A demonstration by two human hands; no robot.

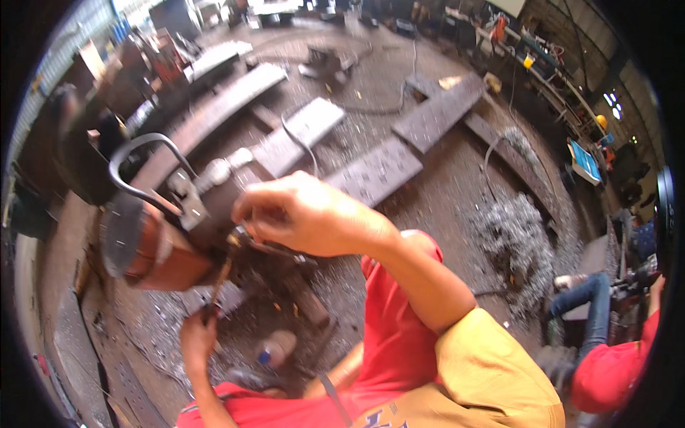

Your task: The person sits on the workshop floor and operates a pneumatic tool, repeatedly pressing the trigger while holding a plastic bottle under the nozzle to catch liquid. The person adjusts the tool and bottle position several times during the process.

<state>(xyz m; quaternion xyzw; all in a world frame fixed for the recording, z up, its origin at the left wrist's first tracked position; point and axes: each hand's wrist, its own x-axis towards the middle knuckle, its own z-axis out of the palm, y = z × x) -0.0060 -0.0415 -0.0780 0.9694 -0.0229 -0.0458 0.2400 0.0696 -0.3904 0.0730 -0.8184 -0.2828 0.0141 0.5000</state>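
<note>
My left hand, at the lower left, is closed around the dark end of a thin rod-like tool, which slants up toward my right hand. My right hand is higher up, its fingers curled in beside the tool's upper end; blur hides what they hold, if anything. Just left of both hands sits an orange-red power machine with a curved black handle, perhaps a portable drill. Its lower parts near my fingers are dark and partly covered by my right hand.
Steel plates with holes and long bars lie on the floor ahead. Silvery metal shavings are heaped at right. A bottle with a blue cap lies below my hands. Another person in red works at far right.
</note>
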